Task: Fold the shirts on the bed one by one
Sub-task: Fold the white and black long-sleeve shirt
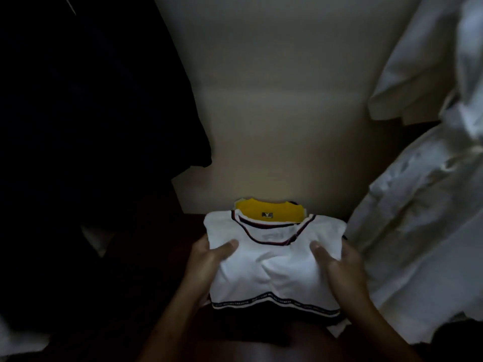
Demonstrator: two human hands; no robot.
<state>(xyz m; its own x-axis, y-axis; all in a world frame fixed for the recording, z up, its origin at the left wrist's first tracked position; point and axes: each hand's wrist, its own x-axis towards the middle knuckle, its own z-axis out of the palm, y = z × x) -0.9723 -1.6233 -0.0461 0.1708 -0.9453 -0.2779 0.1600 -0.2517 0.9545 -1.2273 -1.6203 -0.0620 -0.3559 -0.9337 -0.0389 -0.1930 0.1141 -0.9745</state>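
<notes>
The white shirt (277, 270) is soft, matt knit cloth with a ribbed striped collar. The yellow shirt (271, 209) beneath is matt cloth too. The bed (274, 126) has a smooth, matt sheet. The crumpled white cloth (418, 231) at its right edge looks thin, possibly cotton.

Beyond the grip lies a cream sheet (282, 113), smooth and dimly lit, with a faint crease across it. Left of the grip a big black cloth (91, 113) overlaps the sheet's edge; its form is lost in the dark. A small pale patch (98, 239) shows within it, and a white scrap (15, 338) sits far left, nearer than the grip. Right of the grip is a crumpled white heap (418, 218), what kind of cloth unclear. Under the grip, a dark brown surface (190, 220).
</notes>
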